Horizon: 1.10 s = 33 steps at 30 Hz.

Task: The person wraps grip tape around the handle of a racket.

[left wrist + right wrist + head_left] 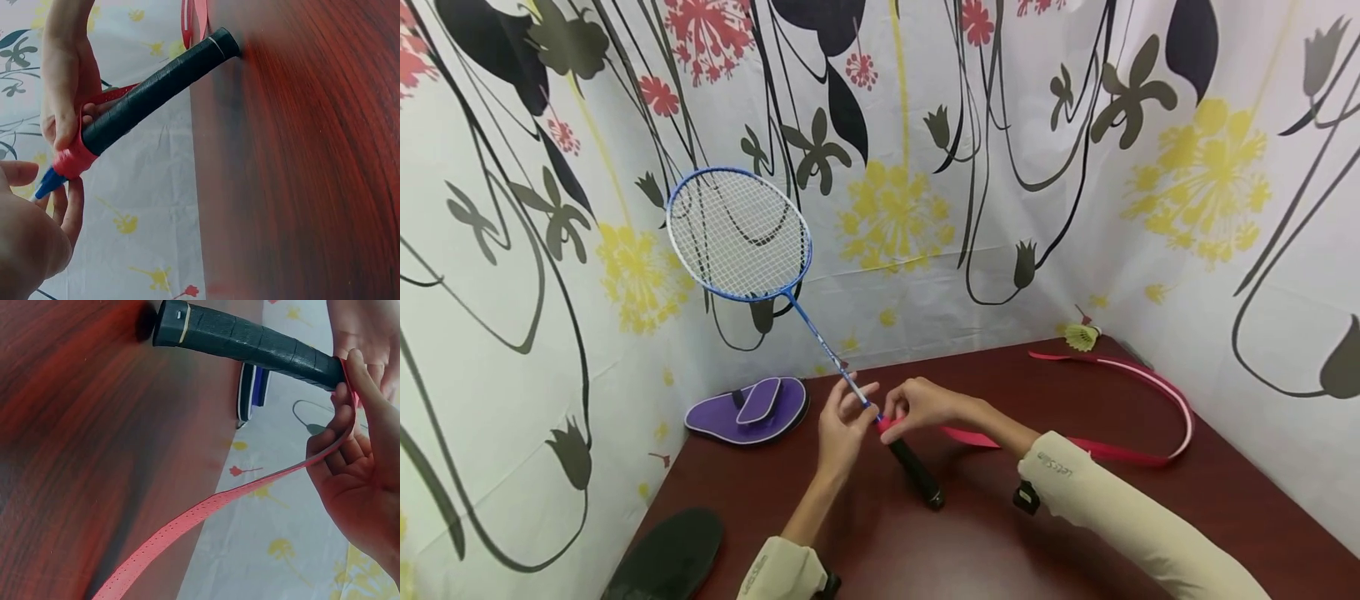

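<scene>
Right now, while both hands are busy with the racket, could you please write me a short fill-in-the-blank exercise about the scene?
1. The red tape is pinched by the fingers of the person's ____.
2. The racket has ____ strings.
3. In the head view, the purple case lies to the ____ of the black handle.
4. In that view, the shuttlecock lies near the table's far ____ corner.

Missing words: right hand; white; left; right.
</scene>
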Each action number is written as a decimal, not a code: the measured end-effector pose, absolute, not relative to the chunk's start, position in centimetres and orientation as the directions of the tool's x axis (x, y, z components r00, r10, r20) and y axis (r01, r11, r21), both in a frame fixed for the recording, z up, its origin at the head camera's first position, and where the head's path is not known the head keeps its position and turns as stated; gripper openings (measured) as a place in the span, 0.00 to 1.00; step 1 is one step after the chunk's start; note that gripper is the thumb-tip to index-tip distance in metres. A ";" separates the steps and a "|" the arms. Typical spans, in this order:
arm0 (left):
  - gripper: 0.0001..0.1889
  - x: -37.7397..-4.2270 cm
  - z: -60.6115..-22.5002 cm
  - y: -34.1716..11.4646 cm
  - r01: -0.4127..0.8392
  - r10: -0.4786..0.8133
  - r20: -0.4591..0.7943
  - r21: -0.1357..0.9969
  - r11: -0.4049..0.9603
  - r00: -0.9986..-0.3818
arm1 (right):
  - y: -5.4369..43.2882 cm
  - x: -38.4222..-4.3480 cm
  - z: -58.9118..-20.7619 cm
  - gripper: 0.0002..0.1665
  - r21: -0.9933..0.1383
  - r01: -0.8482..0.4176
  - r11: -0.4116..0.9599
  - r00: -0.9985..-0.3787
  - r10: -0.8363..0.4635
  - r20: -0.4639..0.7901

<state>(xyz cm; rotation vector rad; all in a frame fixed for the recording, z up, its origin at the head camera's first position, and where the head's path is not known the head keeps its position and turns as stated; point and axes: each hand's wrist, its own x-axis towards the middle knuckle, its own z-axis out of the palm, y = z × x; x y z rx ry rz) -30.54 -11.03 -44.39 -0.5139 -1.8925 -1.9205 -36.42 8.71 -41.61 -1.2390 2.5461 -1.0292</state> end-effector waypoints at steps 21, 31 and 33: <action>0.39 -31.4 -44.1 -12.0 0.492 0.000 0.492 0.871 0.005 -0.871 | 9.7 -36.8 -41.0 0.06 -0.659 -0.635 0.403 -0.622 -0.773 0.127; 0.38 -32.2 -44.1 -12.8 0.493 0.095 0.496 0.869 -0.052 -0.863 | 9.2 -37.3 -40.9 0.11 -0.646 -0.657 0.388 -0.591 -0.797 0.123; 0.38 -32.2 -44.1 -12.9 0.485 0.121 0.490 0.872 -0.069 -0.863 | 9.0 -37.3 -41.0 0.12 -0.644 -0.656 0.393 -0.588 -0.801 0.110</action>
